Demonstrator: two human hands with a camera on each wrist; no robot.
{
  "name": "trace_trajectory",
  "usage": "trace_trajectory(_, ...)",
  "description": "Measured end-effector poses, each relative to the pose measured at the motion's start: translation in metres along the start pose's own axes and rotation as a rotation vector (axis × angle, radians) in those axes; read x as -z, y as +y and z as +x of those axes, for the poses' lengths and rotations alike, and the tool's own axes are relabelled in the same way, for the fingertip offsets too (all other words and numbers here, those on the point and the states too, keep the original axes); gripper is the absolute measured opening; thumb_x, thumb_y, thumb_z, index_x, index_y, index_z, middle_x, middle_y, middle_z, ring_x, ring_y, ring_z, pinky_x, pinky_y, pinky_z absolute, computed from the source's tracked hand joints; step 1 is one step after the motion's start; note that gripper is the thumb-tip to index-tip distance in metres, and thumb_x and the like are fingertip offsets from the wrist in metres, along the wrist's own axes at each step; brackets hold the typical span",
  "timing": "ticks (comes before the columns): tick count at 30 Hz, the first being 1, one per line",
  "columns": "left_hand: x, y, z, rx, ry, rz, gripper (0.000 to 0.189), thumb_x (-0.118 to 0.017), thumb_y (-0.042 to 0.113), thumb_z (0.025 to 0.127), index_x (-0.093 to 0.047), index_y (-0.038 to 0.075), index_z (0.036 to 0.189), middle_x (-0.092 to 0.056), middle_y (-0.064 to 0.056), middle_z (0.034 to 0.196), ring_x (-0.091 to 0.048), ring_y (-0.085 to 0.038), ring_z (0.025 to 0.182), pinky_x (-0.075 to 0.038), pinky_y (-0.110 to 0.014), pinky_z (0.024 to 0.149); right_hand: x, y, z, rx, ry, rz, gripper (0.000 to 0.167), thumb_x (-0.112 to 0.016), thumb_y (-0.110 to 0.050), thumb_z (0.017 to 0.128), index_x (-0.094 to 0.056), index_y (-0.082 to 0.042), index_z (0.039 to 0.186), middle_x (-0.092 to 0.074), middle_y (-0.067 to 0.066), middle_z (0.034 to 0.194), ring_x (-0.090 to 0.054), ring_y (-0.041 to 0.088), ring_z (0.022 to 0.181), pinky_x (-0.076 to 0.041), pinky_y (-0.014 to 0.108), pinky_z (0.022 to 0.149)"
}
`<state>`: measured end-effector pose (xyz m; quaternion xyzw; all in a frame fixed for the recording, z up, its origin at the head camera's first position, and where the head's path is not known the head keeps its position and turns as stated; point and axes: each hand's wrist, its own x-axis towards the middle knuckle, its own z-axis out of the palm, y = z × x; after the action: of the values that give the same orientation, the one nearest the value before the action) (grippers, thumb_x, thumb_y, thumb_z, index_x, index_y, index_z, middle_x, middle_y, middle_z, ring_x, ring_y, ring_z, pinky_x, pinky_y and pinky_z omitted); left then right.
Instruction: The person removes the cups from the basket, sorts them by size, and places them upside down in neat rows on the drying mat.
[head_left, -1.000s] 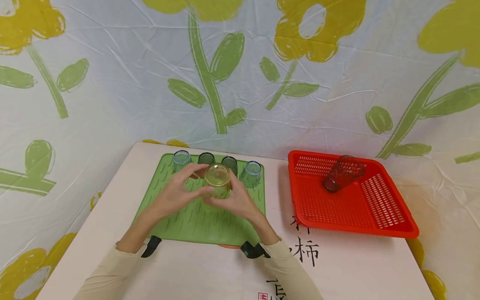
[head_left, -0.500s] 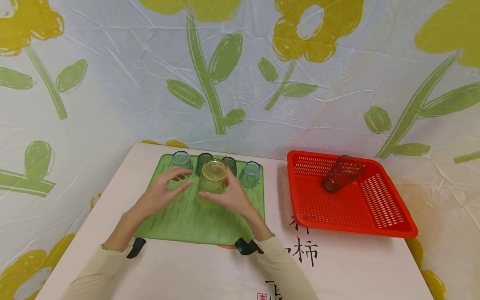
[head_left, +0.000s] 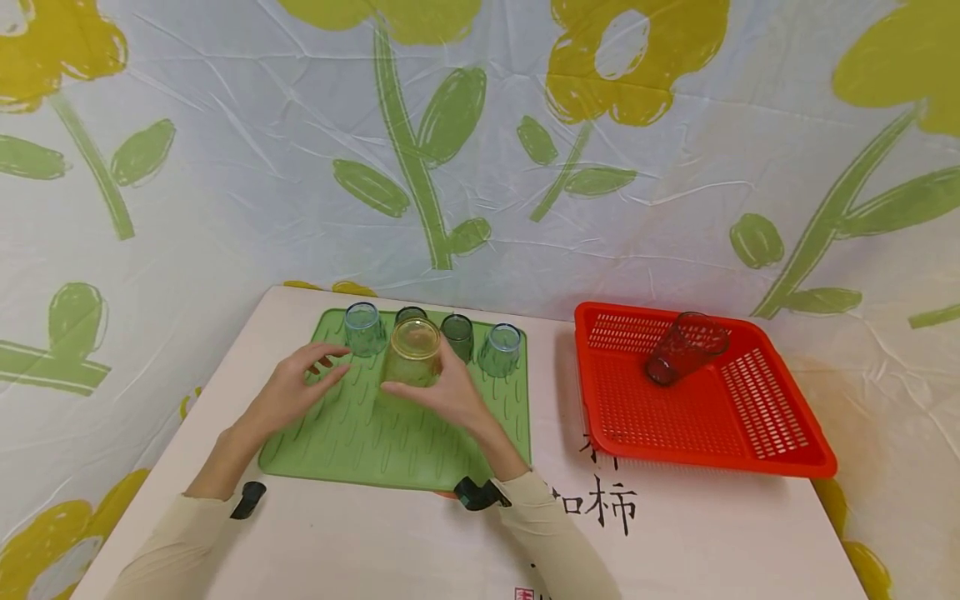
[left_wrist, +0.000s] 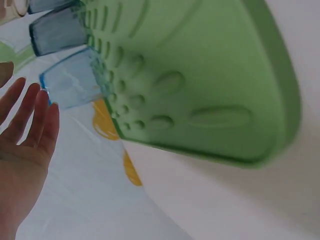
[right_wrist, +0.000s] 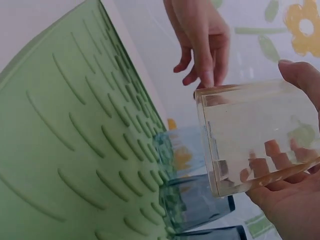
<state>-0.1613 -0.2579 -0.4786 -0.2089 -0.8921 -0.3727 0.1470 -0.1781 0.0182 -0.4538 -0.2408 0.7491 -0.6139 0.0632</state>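
Note:
My right hand (head_left: 452, 398) grips a yellow-tinted drinking glass (head_left: 411, 367) above the green ribbed drying mat (head_left: 360, 442), thumb at its near side and fingers round its far right side. In the right wrist view the same clear-walled glass (right_wrist: 255, 125) shows fingers through it. To the left, my left hand (head_left: 296, 387) is apart from the glass, fingers loosely bent and holding nothing. Along the mat's back edge stand a blue-rimmed glass (head_left: 365, 332), two dark grey glasses (head_left: 458, 340) and a pale blue glass (head_left: 500, 350). The yellow glass partly covers one grey glass.
A red perforated plastic basket (head_left: 630, 446) stands on the table's right side, with a dark tumbler (head_left: 686, 348) leaning inside it. A flower-printed cloth (head_left: 300, 100) hangs behind the table. Black characters (head_left: 611, 504) mark the white table surface (head_left: 375, 542).
My left hand has let go of the yellow glass and drawn away to the left. My right hand has carried the glass a little leftward over the mat.

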Motion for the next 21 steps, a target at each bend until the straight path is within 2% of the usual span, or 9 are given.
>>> trace_trajectory(7, 0.004, -0.023, -0.008, 0.011, 0.010, 0.025, 0.028, -0.072, 0.000, 0.095, -0.068, -0.003, 0.123, -0.068, -0.020, 0.117, -0.065, -0.035, 0.095, -0.053, -0.049, 0.075, -0.012, -0.002, -0.002, -0.031, -0.028, 0.008, 0.078, -0.088, -0.026, 0.083, -0.046, -0.031, 0.148, -0.057, -0.006, 0.136, -0.057, 0.013, 0.123, -0.050, 0.041, 0.098)
trace_trajectory(10, 0.005, -0.032, -0.010, 0.038, 0.014, 0.027, 0.030, -0.072, 0.000, 0.095, -0.067, -0.005, 0.125, -0.068, -0.023, 0.117, -0.065, -0.036, 0.095, -0.054, -0.048, 0.074, -0.018, -0.002, -0.004, -0.049, -0.032, 0.012, 0.078, -0.089, -0.027, 0.082, -0.047, -0.033, 0.147, -0.059, -0.008, 0.133, -0.058, 0.011, 0.122, -0.051, 0.039, 0.096)
trace_trajectory(17, 0.010, -0.054, -0.015, 0.114, 0.007, 0.005, 0.037, -0.069, 0.001, 0.098, -0.061, -0.008, 0.133, -0.065, -0.027, 0.122, -0.064, -0.037, 0.099, -0.052, -0.030, 0.076, -0.032, 0.001, -0.007, -0.044, -0.058, 0.039, 0.079, -0.092, -0.027, 0.079, -0.048, -0.031, 0.145, -0.060, -0.012, 0.129, -0.059, 0.009, 0.119, -0.051, 0.035, 0.097)
trace_trajectory(21, 0.013, -0.064, -0.018, 0.136, -0.013, 0.014, 0.037, -0.068, 0.003, 0.099, -0.060, -0.009, 0.133, -0.064, -0.029, 0.125, -0.063, -0.040, 0.101, -0.051, -0.034, 0.078, -0.039, 0.004, -0.008, -0.045, -0.080, 0.039, 0.081, -0.092, -0.027, 0.079, -0.047, -0.029, 0.146, -0.060, -0.013, 0.129, -0.058, 0.006, 0.120, -0.050, 0.032, 0.098)
